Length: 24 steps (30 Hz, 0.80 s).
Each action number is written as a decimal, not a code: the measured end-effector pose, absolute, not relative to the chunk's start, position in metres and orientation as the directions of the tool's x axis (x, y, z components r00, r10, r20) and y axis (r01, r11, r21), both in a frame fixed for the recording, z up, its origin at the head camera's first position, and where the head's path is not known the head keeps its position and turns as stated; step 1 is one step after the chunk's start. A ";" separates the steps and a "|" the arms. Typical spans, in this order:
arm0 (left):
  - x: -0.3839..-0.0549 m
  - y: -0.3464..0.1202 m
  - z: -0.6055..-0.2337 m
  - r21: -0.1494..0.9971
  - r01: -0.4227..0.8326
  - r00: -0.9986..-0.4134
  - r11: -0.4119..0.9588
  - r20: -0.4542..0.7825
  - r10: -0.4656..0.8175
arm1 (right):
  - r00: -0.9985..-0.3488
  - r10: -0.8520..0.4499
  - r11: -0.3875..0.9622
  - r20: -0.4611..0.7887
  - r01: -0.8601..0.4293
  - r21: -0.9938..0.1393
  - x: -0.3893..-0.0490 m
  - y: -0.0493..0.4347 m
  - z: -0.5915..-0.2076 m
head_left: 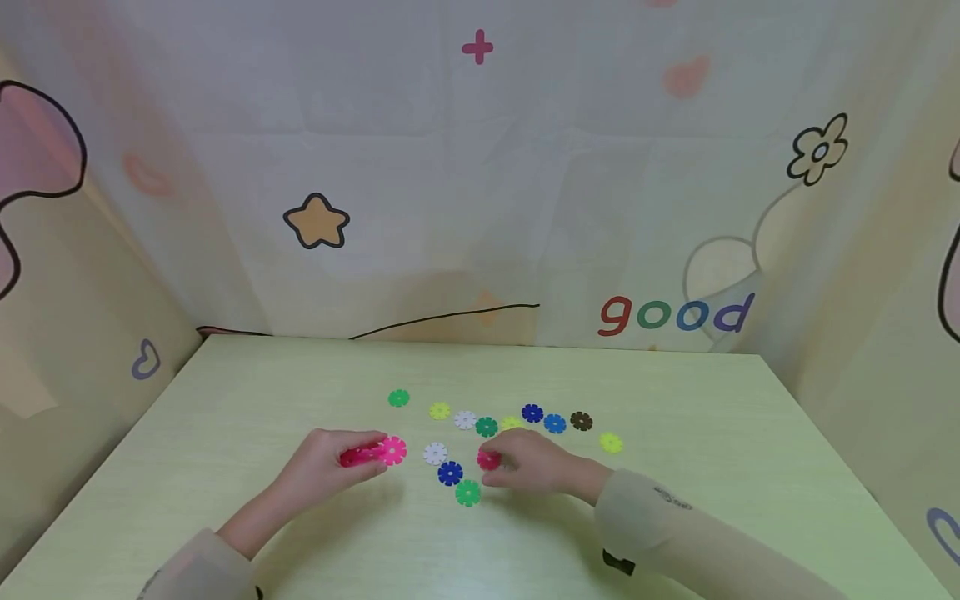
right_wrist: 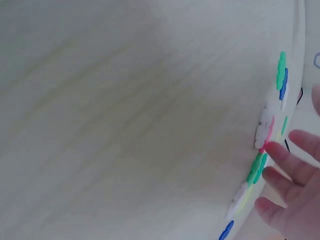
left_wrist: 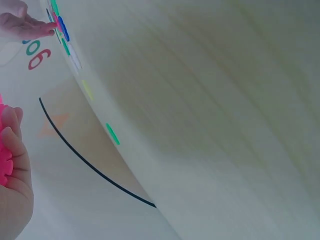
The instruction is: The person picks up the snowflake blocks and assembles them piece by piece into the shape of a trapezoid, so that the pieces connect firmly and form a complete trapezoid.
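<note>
My left hand [head_left: 330, 462] grips a stack of pink notched discs [head_left: 362, 455], one pink disc [head_left: 393, 451] facing out at its fingertips. In the left wrist view, the fingers [left_wrist: 15, 145] curl along the pink stack's scalloped edge [left_wrist: 6, 150]. Over the table my right hand [head_left: 534, 462] reaches a deep pink disc [head_left: 488, 459], thumb and fingers spread around its right side. Seen from the right wrist, these fingers [right_wrist: 287, 162] are loosely extended, with a fingertip right at the pink disc's edge [right_wrist: 270, 131]. A white disc [head_left: 435, 453], a dark blue disc [head_left: 450, 473] and a green disc [head_left: 468, 492] lie between the hands.
Behind the hands lie several more flat discs, among them a green one [head_left: 399, 398], a brown one [head_left: 581, 421] and a yellow one [head_left: 611, 442]. The pale wooden table [head_left: 300, 383] meets a printed cloth backdrop [head_left: 420, 167] at its far edge.
</note>
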<state>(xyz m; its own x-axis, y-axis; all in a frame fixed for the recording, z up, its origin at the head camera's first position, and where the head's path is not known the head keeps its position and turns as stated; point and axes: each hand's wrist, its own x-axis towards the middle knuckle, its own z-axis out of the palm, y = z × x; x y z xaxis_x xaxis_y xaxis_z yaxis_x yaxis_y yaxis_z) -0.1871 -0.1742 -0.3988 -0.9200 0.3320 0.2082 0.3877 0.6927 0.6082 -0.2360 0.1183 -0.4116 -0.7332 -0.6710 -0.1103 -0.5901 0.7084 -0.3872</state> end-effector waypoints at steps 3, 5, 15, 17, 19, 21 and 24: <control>-0.186 -0.172 -0.400 0.600 0.421 -0.906 0.680 0.239 0.350 | -0.768 -0.638 0.721 -0.055 -0.570 -0.394 -0.237 0.119 -0.414; -0.186 -0.170 -0.400 0.603 0.426 -0.904 0.675 0.248 0.349 | -0.793 -0.609 0.738 -0.024 -0.556 -0.384 -0.237 0.118 -0.416; -0.189 -0.165 -0.402 0.587 0.416 -0.906 0.695 0.200 0.373 | -0.848 -0.524 0.815 -0.078 -0.472 -0.337 -0.251 0.111 -0.424; -0.189 -0.164 -0.402 0.587 0.410 -0.909 0.699 0.194 0.370 | -0.855 -0.510 0.822 -0.097 -0.451 -0.348 -0.254 0.110 -0.423; -0.189 -0.164 -0.402 0.589 0.401 -0.912 0.702 0.187 0.365 | -0.858 -0.504 0.823 -0.104 -0.440 -0.360 -0.255 0.109 -0.423; -0.189 -0.163 -0.402 0.585 0.402 -0.912 0.704 0.184 0.368 | -0.862 -0.496 0.824 -0.107 -0.428 -0.370 -0.255 0.109 -0.423; -0.188 -0.162 -0.402 0.581 0.402 -0.911 0.708 0.178 0.372 | -0.869 -0.484 0.826 -0.101 -0.416 -0.380 -0.255 0.108 -0.423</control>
<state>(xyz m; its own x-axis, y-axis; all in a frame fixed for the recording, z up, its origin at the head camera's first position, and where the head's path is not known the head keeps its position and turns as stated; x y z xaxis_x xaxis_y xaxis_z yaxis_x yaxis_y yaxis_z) -0.1884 -0.1616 -0.4018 -0.9110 0.3722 0.1778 0.4025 0.7076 0.5808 -0.2553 0.1078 -0.4229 -0.8689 -0.4844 -0.1014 -0.4162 0.8261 -0.3799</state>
